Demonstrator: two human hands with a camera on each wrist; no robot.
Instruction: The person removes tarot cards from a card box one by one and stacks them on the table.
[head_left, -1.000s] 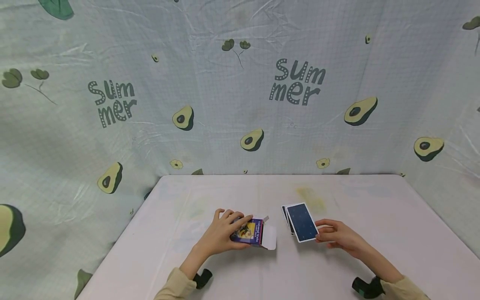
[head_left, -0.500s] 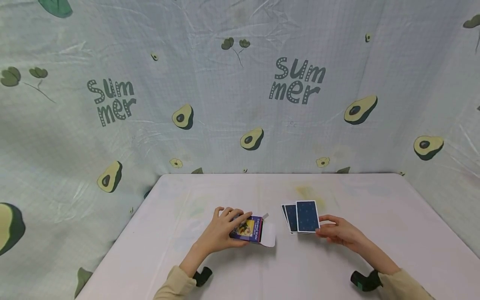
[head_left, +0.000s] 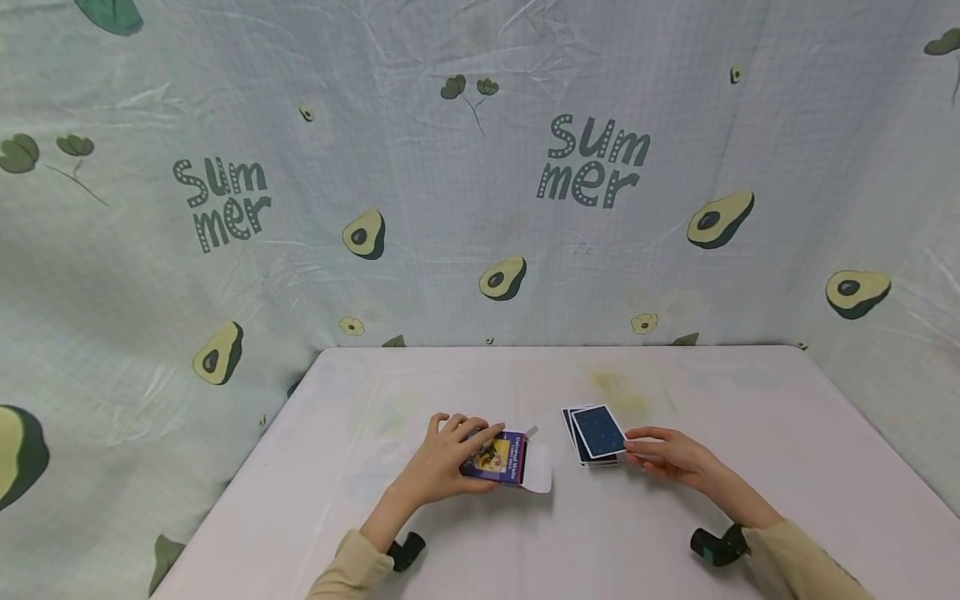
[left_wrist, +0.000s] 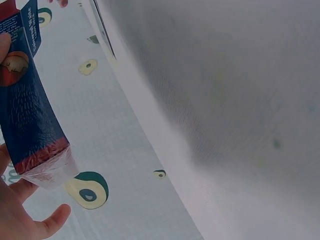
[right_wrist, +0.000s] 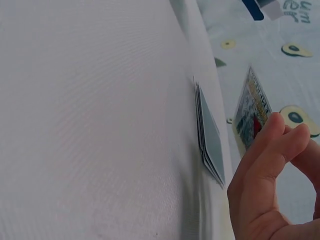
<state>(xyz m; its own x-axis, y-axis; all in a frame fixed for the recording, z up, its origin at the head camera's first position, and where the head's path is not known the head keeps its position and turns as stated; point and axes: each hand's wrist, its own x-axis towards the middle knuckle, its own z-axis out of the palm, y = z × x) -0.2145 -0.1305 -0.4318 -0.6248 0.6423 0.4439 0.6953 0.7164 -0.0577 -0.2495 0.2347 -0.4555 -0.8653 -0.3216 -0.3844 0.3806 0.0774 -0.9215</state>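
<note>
White table point(head_left: 450, 375), left hand point(head_left: 442, 467) gripping card box point(head_left: 498, 457), right hand point(head_left: 667, 457) pinching 1 card point(head_left: 598, 431) above pile point(right_wrist: 210, 135).

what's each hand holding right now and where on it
The left hand grips the card box by its closed end. The right hand pinches one card by its edge, above the card pile.

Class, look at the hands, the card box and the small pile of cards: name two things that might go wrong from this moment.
1. The right hand pinches one blue-backed card tilted above the loose pile of blue-backed cards; setting it down carelessly might scatter the fanned pile.
2. The left hand grips the purple cardboard card box with its white flap open; further cards might slide out.
</note>
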